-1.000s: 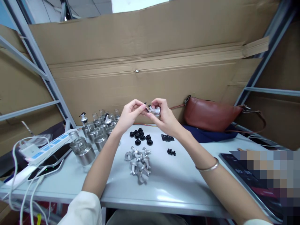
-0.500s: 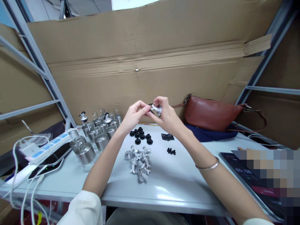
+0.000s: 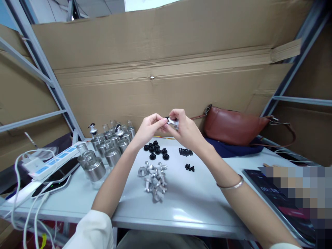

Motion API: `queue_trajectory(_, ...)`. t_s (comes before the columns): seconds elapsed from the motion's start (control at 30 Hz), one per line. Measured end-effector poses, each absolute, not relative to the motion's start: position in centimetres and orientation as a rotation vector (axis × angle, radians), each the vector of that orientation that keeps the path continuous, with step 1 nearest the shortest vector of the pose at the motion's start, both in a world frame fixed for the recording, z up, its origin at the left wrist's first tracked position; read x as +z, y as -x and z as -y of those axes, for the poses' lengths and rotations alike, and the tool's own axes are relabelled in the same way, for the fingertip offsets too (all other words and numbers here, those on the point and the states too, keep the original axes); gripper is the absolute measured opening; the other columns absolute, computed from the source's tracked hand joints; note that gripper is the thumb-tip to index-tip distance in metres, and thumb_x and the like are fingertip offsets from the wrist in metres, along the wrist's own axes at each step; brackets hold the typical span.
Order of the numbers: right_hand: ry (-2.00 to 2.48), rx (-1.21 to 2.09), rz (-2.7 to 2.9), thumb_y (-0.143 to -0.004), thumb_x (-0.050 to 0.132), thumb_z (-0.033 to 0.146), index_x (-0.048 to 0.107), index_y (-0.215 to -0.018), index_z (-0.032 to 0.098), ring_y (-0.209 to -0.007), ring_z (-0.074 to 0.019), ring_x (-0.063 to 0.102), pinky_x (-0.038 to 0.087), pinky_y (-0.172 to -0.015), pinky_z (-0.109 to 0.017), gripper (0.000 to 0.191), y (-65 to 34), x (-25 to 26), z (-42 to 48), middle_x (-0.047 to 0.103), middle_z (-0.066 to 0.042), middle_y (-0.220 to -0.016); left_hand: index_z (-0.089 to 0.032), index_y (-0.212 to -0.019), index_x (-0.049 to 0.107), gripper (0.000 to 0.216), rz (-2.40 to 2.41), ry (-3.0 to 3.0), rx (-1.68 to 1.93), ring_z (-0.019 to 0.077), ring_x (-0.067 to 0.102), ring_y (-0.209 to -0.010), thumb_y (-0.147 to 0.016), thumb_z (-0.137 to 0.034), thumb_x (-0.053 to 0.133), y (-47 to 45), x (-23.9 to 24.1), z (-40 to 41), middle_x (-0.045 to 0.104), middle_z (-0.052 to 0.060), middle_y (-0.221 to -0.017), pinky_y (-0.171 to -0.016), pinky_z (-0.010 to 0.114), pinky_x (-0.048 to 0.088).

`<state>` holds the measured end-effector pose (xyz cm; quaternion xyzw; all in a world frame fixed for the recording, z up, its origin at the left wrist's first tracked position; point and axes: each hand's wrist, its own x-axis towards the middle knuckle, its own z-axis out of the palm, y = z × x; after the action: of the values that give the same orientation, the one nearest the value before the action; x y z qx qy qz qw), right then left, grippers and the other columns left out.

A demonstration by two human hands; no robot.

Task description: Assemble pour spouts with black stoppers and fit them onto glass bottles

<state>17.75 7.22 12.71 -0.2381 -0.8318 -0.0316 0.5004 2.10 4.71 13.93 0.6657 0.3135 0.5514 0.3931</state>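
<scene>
My right hand point(image 3: 183, 128) is closed round a small silver metal piece point(image 3: 173, 122), like the spout pieces on the table. My left hand point(image 3: 149, 128) has thumb and fingertips pinched on a small black part point(image 3: 167, 119) at the metal piece's end. Both hands meet above the back of the table, fingertips touching or nearly so. Fingers cover much of both parts. Below them lie a pile of silver spout pieces point(image 3: 155, 180), a group of black ribbed stoppers point(image 3: 157, 151), a row of short black tubes point(image 3: 185, 151) and several tiny black caps point(image 3: 189, 167).
Glass bottles with metal sleeves point(image 3: 112, 156) stand at the left, two with silver tops. A power strip point(image 3: 57, 160) and cables lie farther left. At the right are a brown handbag point(image 3: 233, 125) and a tablet showing a timer point(image 3: 275, 200). Cardboard point(image 3: 166, 93) walls the back.
The hands stay together in nearly the same place. The fingers have shifted slightly around the silver piece and the black part, which now shows less.
</scene>
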Motion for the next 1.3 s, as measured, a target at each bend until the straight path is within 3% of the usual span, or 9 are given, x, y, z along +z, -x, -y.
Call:
queue_trajectory(0.6, 0.549, -0.172, 1.925, -0.082, 0.051, 0.029, 0.035, -0.094, 0.024, -0.059, -0.0130, 0.049, 0.039, -0.054, -0.026, 0.021, -17.9, 12.7, -6.9, 0.052, 0.000, -0.074, -0.014, -0.065, 0.052, 0.026, -0.706, -1.625, 1.376, 0.0082, 0.059, -0.056, -0.073, -0.032, 0.068, -2.6, 14.2, -4.3, 0.062, -0.001, -0.060, -0.060, 0.022, 0.051)
queue_trajectory(1.3, 0.423, -0.323, 1.872, -0.078, 0.053, 0.025, 0.034, -0.096, 0.024, -0.057, -0.0111, 0.050, 0.040, -0.051, -0.023, 0.025, -17.9, 12.5, -7.4, 0.051, 0.003, -0.073, -0.015, -0.067, 0.046, 0.023, -0.730, -1.676, 1.268, 0.0079, 0.060, -0.052, -0.081, -0.028, 0.058, -2.5, 14.3, -4.0, 0.061, -0.003, -0.059, -0.059, 0.022, 0.053)
